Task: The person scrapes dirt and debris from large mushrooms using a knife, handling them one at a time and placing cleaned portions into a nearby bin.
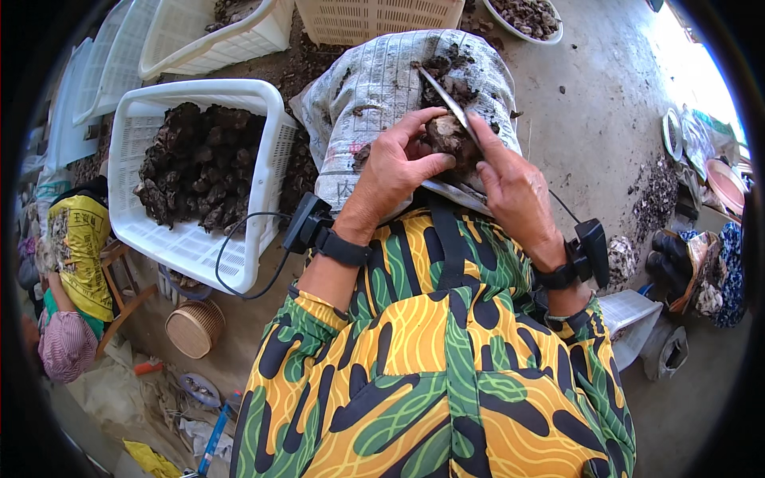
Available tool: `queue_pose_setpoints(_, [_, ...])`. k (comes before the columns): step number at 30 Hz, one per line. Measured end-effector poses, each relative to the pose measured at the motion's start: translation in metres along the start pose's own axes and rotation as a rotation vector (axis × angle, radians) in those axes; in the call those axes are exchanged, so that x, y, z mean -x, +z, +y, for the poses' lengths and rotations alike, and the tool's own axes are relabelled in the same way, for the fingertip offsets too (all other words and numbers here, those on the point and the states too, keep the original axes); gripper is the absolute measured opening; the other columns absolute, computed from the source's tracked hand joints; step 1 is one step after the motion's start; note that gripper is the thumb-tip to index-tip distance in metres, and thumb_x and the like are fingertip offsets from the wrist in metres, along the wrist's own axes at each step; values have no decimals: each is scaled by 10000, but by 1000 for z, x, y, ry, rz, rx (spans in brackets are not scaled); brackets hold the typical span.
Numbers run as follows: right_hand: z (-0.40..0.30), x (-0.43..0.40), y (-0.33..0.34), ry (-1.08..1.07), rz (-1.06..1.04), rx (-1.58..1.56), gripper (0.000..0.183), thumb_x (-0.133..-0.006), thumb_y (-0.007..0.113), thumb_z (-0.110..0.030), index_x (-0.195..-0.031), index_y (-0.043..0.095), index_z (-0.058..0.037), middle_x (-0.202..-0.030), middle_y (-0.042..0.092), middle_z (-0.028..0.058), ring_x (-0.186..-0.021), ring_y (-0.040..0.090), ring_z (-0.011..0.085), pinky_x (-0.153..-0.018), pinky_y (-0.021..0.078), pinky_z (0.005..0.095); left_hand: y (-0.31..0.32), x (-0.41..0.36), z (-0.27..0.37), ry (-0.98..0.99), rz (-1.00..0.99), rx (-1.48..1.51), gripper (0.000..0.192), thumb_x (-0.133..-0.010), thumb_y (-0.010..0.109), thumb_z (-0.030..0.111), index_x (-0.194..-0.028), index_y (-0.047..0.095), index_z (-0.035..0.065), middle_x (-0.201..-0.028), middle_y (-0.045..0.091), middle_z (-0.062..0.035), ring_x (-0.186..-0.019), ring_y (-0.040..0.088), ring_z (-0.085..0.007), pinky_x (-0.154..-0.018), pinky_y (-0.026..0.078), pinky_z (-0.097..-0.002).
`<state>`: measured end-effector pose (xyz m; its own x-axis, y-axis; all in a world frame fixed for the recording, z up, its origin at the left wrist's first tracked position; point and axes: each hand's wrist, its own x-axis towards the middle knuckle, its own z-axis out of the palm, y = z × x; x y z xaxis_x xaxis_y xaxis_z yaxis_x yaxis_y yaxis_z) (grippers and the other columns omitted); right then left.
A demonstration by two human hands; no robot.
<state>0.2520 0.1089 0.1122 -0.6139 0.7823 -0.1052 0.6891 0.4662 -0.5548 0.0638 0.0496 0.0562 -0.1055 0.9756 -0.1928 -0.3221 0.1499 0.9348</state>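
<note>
My left hand holds a dark, knobbly root-like lump with a pale cut patch on its upper face. My right hand grips a knife, its handle hidden in the fingers, and the narrow metal blade lies across the lump, pointing up and left. Both hands are over a white woven plastic sack spread across my lap, with dark peelings scattered on it. To the left, a white plastic crate holds many dark lumps.
More crates stand at the top left, beside a tan crate. A bowl of pieces sits at the top right. A wicker basket and a person in a striped head covering are at left. Another person's boots show at right.
</note>
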Motion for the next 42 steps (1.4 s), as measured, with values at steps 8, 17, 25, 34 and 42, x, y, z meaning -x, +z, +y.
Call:
queue_pose_setpoints(8, [8, 4, -2, -16, -65, -149, 668, -903, 594, -77, -1522, 391, -223, -943, 663, 249, -855, 653, 427, -762, 515, 467, 1, 1, 1, -46, -8, 38, 575, -804, 751, 12, -1336, 534, 22, -1065, 654, -76, -955, 634, -119, -844, 545, -252])
queue_pose_setpoints(17, [9, 5, 1, -49, -58, -199, 687, -904, 595, -71, -1535, 369, -223, -954, 665, 246, -866, 651, 429, -769, 514, 466, -1, 1, 0, -16, -14, 9, 574, -823, 749, 24, -1344, 510, 0, -1080, 648, -79, -968, 632, -132, -865, 541, -267])
queue_pose_setpoints(25, [9, 6, 3, -38, -56, -204, 698, -896, 603, -66, -1535, 369, -223, -956, 663, 245, -864, 647, 428, -781, 509, 465, 0, 1, 3, -30, -21, 26, 566, -838, 754, 37, -1347, 508, 0, -1095, 650, -77, -993, 631, -133, -873, 539, -267])
queue_pose_setpoints(34, [10, 6, 6, -35, -41, -214, 701, -888, 608, -61, -1532, 376, -211, -946, 655, 253, -871, 646, 429, -785, 512, 460, -4, 0, 0, -57, -64, -20, 566, -884, 723, 54, -1392, 476, 7, -1214, 628, -105, -1118, 607, -169, -983, 509, -311])
queue_pose_setpoints(42, [9, 7, 8, -14, -33, -227, 701, -883, 615, -62, -1529, 382, -207, -943, 659, 250, -868, 654, 423, -782, 514, 463, -4, 1, 2, -75, -61, -56, 558, -893, 716, 69, -1394, 475, 16, -1207, 631, -106, -1114, 612, -170, -979, 515, -311])
